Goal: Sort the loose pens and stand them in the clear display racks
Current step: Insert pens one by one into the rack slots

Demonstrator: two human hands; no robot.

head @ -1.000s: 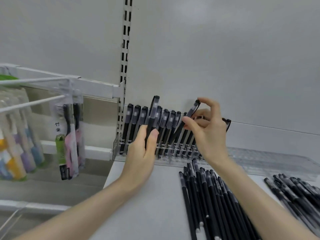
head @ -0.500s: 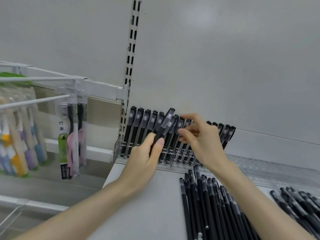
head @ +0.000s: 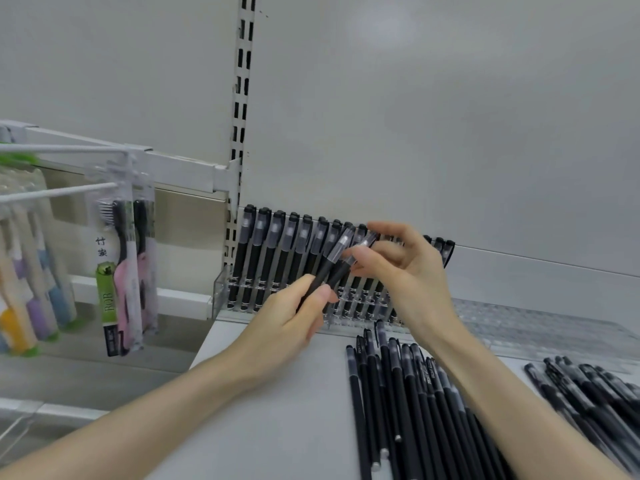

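Tilting up to the right, two black pens [head: 331, 258] are gripped by their lower barrels in the curled fingers of the left hand [head: 287, 322], just in front of the clear display rack [head: 220, 289]. One clear cap is pinched by the right hand [head: 412, 275]. A row of capped pens [head: 277, 245] is stood in the rack. Loose pens [head: 391, 393] are laid on the shelf [head: 270, 427], and packaged toothbrushes [head: 121, 265] are hung at the left.

Matt black barrels on the pens [head: 398, 410], clear glossy plastic caps — the display rack [head: 221, 289] transparent plastic too — shelf [head: 270, 427] smooth, matt grey; toothbrush packs [head: 117, 278] in shiny film.
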